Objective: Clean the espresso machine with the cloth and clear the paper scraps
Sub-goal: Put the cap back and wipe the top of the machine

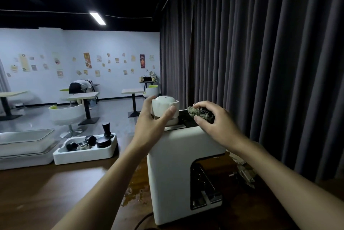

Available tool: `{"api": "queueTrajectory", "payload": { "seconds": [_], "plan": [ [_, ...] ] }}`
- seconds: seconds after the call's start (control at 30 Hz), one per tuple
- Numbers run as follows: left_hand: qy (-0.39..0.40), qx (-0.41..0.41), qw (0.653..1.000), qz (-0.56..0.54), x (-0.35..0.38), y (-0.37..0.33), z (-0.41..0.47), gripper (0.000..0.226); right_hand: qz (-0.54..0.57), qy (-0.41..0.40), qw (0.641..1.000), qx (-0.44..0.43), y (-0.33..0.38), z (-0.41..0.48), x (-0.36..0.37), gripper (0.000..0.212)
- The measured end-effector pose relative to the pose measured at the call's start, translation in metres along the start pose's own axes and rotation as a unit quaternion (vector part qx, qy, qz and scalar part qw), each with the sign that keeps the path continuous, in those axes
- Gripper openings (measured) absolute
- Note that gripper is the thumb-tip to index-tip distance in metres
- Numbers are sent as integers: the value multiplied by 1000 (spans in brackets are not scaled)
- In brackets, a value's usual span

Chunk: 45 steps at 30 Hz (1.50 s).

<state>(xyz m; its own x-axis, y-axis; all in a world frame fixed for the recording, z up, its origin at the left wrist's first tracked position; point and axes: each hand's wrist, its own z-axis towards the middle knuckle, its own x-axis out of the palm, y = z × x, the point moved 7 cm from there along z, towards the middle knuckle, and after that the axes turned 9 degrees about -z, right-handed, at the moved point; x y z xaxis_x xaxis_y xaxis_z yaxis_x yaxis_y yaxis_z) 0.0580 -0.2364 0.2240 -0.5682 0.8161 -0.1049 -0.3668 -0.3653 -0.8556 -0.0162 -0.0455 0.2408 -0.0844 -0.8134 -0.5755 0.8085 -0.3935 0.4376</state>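
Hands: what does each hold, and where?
Left hand grips the white domed plastic lid by its sides; right hand grips the bunched grey-green woven cloth around its middle.

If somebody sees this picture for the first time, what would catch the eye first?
The white espresso machine stands in the middle on the brown counter. On its top, the left hand grips a white domed cap while the right hand holds a crumpled dark cloth beside it. A dark curtain fills the right side.

small label on espresso machine (183, 157), wall posters (87, 60), print illegible
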Motion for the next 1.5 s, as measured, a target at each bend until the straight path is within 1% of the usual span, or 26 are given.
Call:
{"api": "queueTrajectory", "payload": {
  "seconds": [0.03,0.07,0.17,0.27,0.37,0.53,0.57,0.63,0.7,0.77,0.87,0.97,1.1,1.17,1.23,1.3,1.37,1.43,1.5],
  "plan": [
    [2,-7,1000,3,0,1,1,65,-7,-4,1000,-2,0,0,0,24],
    [4,-12,1000,8,1,2,2,65,-15,-9,1000,-5,0,-1,0,25],
    [-2,-18,999,36,1,3,4,77,-39,-22,999,-19,0,-2,1,26],
    [-6,-23,999,47,0,4,8,79,-52,-31,998,-24,1,-2,3,28],
    [6,-27,998,53,1,5,12,85,-62,-38,997,-22,1,-1,3,28],
    [2,-8,998,66,2,2,14,91,-80,-39,996,-21,1,-2,5,32],
    [-3,-7,998,66,1,2,14,91,-84,-42,995,-22,1,-2,5,31],
    [-7,-6,998,63,-2,2,15,83,-88,-45,995,-25,0,-1,6,30],
    [3,-9,998,65,-2,3,15,73,-89,-47,995,-28,-1,-1,7,29],
    [18,-11,996,83,1,5,14,70,-87,-50,994,-31,-2,0,7,29],
    [7,12,993,118,2,0,14,86,-88,-51,994,-32,-2,0,7,29],
    [-5,34,992,124,0,-3,15,84,-82,-50,995,-31,-2,0,8,30],
    [4,44,990,134,1,-7,8,92,-78,-50,995,-31,-2,-1,7,30],
    [-12,55,988,143,0,-10,8,90,-79,-50,995,-33,-1,-1,7,31],
    [-26,68,986,152,-2,-13,8,81,-79,-49,995,-32,-1,-1,6,31],
    [-15,68,986,149,-1,-12,8,78,-78,-47,995,-30,-1,-1,6,31],
    [0,57,990,133,1,-10,5,85,-80,-47,995,-31,-2,-2,6,31],
    [-20,54,991,124,-1,-11,4,90,-80,-45,995,-32,-2,-1,7,31],
    [-42,63,989,126,-3,-12,5,86,-79,-44,995,-33,-2,-1,7,32]
  ]
}}
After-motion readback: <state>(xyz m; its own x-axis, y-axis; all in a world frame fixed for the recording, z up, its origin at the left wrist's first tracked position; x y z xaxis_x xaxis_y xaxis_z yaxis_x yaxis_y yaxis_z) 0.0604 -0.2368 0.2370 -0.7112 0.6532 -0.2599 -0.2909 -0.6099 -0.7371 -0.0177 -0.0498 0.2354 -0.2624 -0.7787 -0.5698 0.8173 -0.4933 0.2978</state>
